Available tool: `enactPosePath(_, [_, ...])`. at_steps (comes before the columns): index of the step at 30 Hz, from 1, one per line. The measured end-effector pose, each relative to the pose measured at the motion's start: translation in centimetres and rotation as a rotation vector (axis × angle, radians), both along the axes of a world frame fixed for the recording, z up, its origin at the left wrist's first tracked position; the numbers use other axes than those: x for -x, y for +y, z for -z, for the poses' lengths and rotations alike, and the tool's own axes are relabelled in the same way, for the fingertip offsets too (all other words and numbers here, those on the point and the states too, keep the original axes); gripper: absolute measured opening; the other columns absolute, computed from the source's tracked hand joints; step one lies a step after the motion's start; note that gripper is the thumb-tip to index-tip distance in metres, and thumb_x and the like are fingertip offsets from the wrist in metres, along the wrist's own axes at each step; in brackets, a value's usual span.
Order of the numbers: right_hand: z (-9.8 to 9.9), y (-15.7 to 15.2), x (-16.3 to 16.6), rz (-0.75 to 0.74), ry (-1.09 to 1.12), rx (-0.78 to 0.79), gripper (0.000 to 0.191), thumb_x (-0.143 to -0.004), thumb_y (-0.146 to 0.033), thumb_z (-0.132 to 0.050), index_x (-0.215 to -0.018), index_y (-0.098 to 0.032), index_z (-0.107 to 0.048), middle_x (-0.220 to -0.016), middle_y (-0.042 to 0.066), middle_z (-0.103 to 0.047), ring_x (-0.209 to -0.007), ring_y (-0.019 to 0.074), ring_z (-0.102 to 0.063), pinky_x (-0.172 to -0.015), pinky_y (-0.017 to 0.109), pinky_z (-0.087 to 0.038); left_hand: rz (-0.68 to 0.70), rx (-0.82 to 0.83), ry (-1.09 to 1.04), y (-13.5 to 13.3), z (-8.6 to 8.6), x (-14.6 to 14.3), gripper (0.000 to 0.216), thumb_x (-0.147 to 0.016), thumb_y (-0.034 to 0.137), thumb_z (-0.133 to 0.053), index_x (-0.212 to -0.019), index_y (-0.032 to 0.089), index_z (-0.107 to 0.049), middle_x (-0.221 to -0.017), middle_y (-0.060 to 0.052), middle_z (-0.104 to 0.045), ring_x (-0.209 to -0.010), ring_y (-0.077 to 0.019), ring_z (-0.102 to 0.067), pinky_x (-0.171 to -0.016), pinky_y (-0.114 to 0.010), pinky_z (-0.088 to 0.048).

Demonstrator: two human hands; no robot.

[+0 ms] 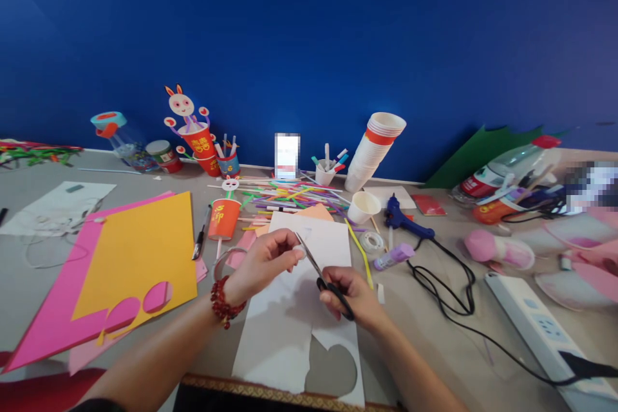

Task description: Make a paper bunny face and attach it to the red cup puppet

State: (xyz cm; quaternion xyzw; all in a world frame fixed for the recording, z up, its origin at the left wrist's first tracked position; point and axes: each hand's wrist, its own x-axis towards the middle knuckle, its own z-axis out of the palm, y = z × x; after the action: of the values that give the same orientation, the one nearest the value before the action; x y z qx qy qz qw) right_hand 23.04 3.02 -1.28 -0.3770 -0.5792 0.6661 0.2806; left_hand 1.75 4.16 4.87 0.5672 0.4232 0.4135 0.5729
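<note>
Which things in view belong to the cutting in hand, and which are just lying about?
In use: scissors in the right hand; small white piece in the left hand; probably the cut white sheet beneath.

Lying about, it seems: glue gun; purple glue stick; stacked cups; yellow sheet; power strip.

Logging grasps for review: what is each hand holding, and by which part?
The right hand holds scissors by the handles; the left hand pinches a small white piece by its edge.
</note>
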Motion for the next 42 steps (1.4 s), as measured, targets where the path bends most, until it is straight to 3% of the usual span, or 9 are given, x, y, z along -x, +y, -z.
enactPosePath(24, [-0.04, -0.06, -0.06, 0.003, -0.002, -0.021, 0.059, -0.066, -0.070, -0.073, -0.059, -0.021, -0.041, -0.043, -0.007, -0.046, -0.036, 0.0061, -0.036, -0.036, 0.018, -0.025, -0.009, -0.005, -0.023, 0.07, 0.13, 0.14, 0.027, -0.083, 0.040, -0.067, -0.074, 0.018, -0.055, -0.068, 0.002, -0.052, -0.061, -0.0103, -0.048, -0.057, -0.022, -0.043])
enactPosePath(42, [-0.03, -0.03, -0.11, 0.009, 0.020, -0.018, 0.057, -0.067, -0.065, -0.075, -0.058, -0.021, -0.042, -0.042, -0.007, -0.046, -0.035, 0.0059, -0.036, -0.036, 0.019, -0.024, 0.003, -0.017, -0.034, 0.08, -0.09, 0.20, 0.020, -0.085, 0.031, -0.064, -0.076, 0.016, -0.054, -0.068, 0.003, -0.051, -0.061, -0.0092, -0.047, -0.058, -0.022, -0.040])
